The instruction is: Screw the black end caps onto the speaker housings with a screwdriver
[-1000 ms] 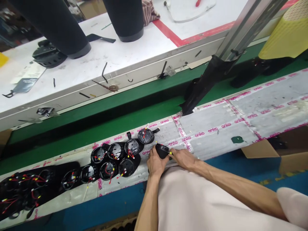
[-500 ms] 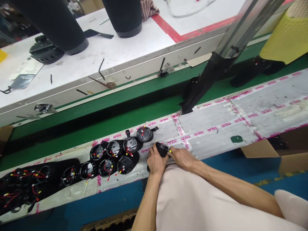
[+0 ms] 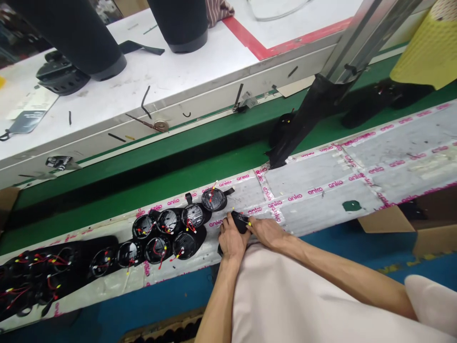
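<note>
Black and cup-like, the held part (image 3: 238, 223) sits between the two hands near the body-side edge of a narrow tabletop (image 3: 307, 170) covered in grey sheeting and pink-lettered tape. The left hand (image 3: 232, 238) is closed around it, fingers along its left side and thumb at the near side. The right hand (image 3: 267, 232) has its fingertips drawn together at a small yellow tip (image 3: 249, 223) on the part's right; I cannot tell whether they pinch that tip or press beside it.

Directly below both hands, pale clothing (image 3: 282, 286) overlaps the near edge, so room on that side is tight. Beyond the fingertips, a strip of tabletop runs to the far edge, where a green surface (image 3: 221, 167) begins. Left of the left hand, round black parts (image 3: 157, 250) with red wires crowd together, the closest just beside it, so sideways room there is short. Right of the right hand, the sheeting stretches widely, carrying a green patch (image 3: 352, 206) close to the near edge, with an open cardboard box (image 3: 387, 226) below that edge. Ahead and to the right of the hands, a black-wrapped post foot (image 3: 305, 114) meets the far edge, narrowing the passage there.
</note>
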Demonstrator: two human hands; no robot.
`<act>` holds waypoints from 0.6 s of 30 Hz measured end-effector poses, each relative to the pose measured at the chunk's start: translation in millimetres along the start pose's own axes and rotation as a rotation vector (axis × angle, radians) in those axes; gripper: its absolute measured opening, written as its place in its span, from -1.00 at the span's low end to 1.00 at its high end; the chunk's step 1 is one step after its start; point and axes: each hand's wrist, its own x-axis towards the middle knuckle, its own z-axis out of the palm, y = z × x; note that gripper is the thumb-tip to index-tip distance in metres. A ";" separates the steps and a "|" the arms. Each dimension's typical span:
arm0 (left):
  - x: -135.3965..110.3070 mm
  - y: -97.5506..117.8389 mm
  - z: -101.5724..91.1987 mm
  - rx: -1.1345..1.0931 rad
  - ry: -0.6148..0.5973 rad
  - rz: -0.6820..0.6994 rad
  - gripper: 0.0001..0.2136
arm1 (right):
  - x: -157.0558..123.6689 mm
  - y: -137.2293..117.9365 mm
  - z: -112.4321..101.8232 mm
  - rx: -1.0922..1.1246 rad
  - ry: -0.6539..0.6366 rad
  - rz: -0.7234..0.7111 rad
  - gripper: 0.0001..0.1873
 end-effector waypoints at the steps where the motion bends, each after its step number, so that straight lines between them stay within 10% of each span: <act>1: 0.1 0.5 0.2 0.003 -0.002 -0.002 -0.25 | 0.4 0.5 -0.7 -0.001 -0.006 -0.006 -0.67; 18: 2.7 1.2 -8.0 0.012 -0.040 0.057 -0.30 | 6.6 1.9 -4.7 0.018 -0.002 -0.036 -0.65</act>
